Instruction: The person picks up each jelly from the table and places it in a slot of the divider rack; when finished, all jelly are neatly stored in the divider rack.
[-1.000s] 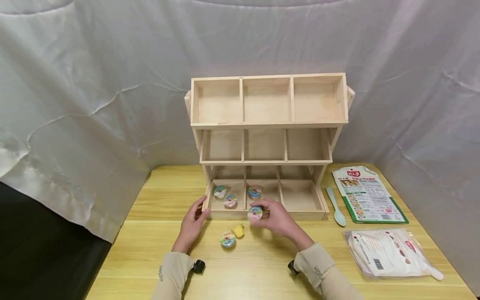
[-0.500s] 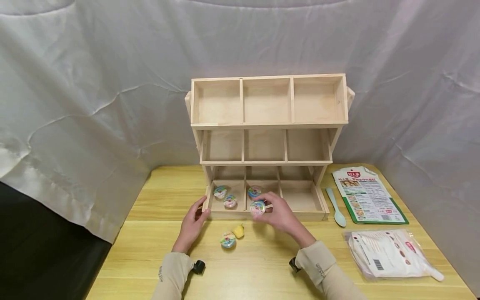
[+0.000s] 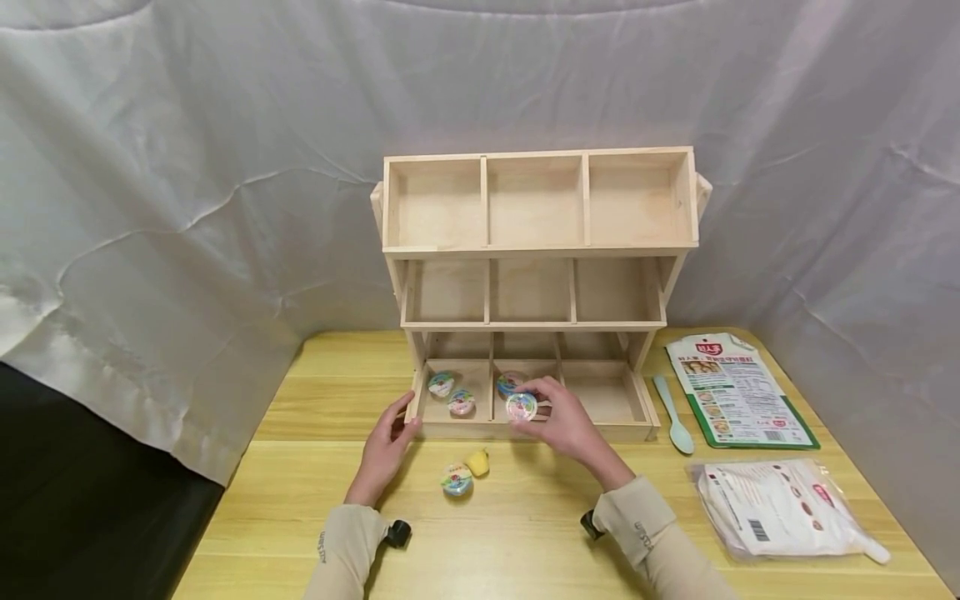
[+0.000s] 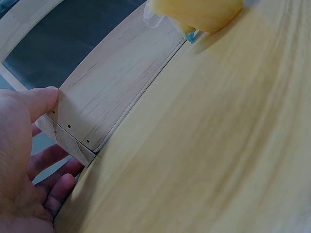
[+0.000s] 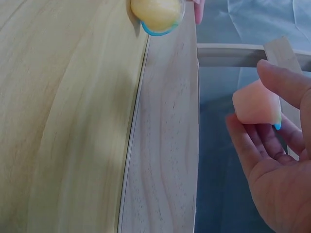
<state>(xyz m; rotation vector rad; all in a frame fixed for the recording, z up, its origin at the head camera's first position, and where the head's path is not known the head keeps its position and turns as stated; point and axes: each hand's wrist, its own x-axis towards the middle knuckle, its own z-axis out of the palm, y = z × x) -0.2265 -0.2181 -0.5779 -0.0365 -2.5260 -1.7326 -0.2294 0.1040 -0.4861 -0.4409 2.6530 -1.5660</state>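
A tiered wooden storage box [image 3: 525, 432] stands on the table, its trays divided into compartments. My left hand [image 3: 385, 454] holds its front left corner, thumb at the front board's top edge and fingers around the side. My right hand [image 3: 564, 423] pinches a pink jelly cup [image 5: 255, 104] between thumb and fingers over the bottom tray's middle compartment. Behind it a blue-lidded jelly cup [image 3: 510, 381] lies in that compartment, partly hidden. Two jelly cups, one green-lidded [image 3: 441, 384] and one pink-lidded [image 3: 461, 403], lie in the left compartment.
In front of the box, a jelly cup [image 3: 457, 481] lies on the table beside a small yellow cup lying on its side [image 3: 477, 462]. To the right are a pale green spoon [image 3: 677, 425], a white and green food pouch [image 3: 738, 390] and a clear-wrapped white packet [image 3: 783, 507].
My right hand has carried the pink jelly cup slightly right and farther back, from the box's front edge to over the middle compartment. The left hand stays at the corner.
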